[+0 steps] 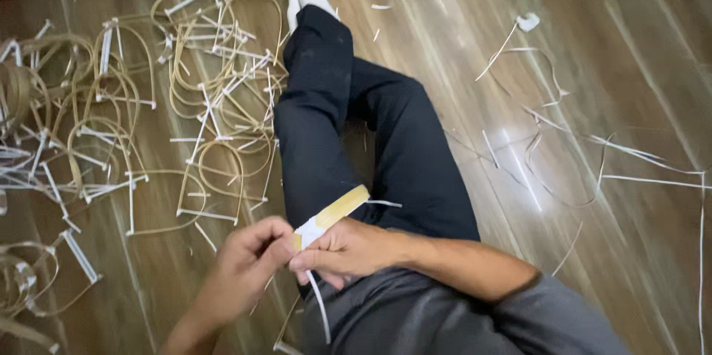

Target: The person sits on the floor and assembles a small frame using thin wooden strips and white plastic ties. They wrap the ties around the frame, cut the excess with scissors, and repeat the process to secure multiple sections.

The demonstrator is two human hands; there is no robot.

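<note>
Far left, pile of bent cane loops (148, 103) with white wrapped ends heaped on wood floor (415, 21), off to side, within reach. Left hand (248, 266) closed, pinching white binding strip (320, 307) at end of flat cane piece (343, 208). Right hand (348, 251) curled round same end, steadying it over knee. Cane piece slants across black trouser leg (319, 117), leg as support. Right: loose white strip offcuts (638, 155) scattered on floor.

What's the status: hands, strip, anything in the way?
Left hand and right hand both pinch the tan strip. White binding dangles. Nothing blocking.
</note>
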